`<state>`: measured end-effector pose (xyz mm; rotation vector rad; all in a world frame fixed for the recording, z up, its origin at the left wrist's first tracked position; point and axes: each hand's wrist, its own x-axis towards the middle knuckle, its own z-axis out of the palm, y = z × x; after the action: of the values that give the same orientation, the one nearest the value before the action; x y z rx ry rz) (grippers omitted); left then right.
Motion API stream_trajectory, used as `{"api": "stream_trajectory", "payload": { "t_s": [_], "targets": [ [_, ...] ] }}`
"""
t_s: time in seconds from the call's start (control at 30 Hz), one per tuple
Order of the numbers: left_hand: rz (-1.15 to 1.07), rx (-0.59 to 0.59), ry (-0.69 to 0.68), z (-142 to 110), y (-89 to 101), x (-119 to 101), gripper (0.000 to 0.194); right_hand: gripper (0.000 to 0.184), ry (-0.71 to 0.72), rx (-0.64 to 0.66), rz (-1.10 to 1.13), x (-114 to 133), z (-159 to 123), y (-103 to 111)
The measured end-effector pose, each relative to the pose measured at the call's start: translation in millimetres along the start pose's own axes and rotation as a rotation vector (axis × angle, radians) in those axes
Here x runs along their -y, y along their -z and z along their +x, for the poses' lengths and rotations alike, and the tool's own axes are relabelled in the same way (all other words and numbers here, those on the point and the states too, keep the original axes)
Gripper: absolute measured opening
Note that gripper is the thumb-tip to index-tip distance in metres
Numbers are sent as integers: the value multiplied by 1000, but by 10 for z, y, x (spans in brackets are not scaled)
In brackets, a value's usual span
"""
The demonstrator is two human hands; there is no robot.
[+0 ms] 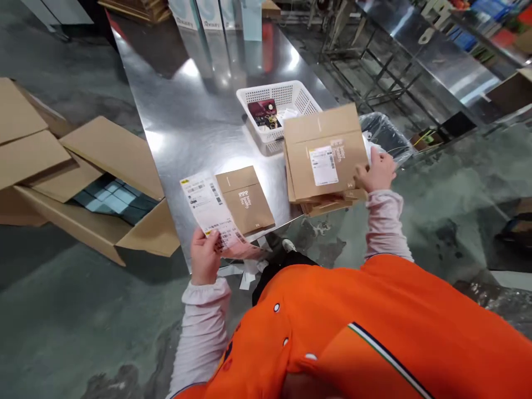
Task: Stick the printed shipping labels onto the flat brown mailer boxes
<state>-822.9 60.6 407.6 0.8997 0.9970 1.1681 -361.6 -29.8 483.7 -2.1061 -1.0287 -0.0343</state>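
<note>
My left hand (pixel 205 257) pinches the near end of a strip of printed shipping labels (pixel 203 202). The strip stretches over the left side of a flat brown cardboard mailer box (pixel 245 199) with white lettering, lying on the steel table. At the right, a stack of folded cardboard boxes (pixel 303 130) sits by the table edge; its top one bears a white shipping label (pixel 324 166). My right hand (pixel 377 169) is closed at that top box's right edge, fingers curled. Something white shows just behind these fingers, and what they grip is unclear.
A white plastic basket (pixel 272 91) with small items stands behind the boxes on the steel table (pixel 199 119). White printed cartons (pixel 210 14) line the far end. An opened large carton (pixel 89 221) is at the left. A bin lined with clear plastic (pixel 384 133) stands at the right.
</note>
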Motion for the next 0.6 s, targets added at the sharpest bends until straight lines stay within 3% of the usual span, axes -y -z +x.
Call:
{"api": "stream_trajectory", "payload": {
  "t_s": [0.07, 0.1, 0.17, 0.2, 0.27, 0.37, 0.43, 0.5, 0.6],
  "targets": [
    [2, 24, 0, -98, -89, 59, 43, 76, 41, 173, 106, 266, -276, -279],
    [17, 55, 6, -140, -139, 89, 43, 75, 57, 369, 250, 460, -499, -525],
    [79, 162, 44, -203, -221, 135, 44, 83, 27, 885, 614, 874, -1037, -1092],
    [115, 207, 63, -219, -244, 147, 45, 79, -39, 981, 775, 1060, -1315, -1354],
    [152, 197, 74, -216, -234, 156, 49, 65, -182, 1023, 930, 1337, -1796, -1733],
    [90, -28, 92, -166, -95, 183, 47, 60, -214, 1183, 903, 1515, -2124, -1932],
    [65, -118, 156, -149, 20, 247, 44, 58, -158, 1222, 866, 1560, -2067, -1963],
    [82, -153, 201, -165, 94, 355, 41, 47, -97, 1150, 808, 1610, -1908, -2017],
    [155, -246, 141, -216, 106, 563, 40, 32, 16, 1104, 629, 1687, -1738, -2152]
  ]
}}
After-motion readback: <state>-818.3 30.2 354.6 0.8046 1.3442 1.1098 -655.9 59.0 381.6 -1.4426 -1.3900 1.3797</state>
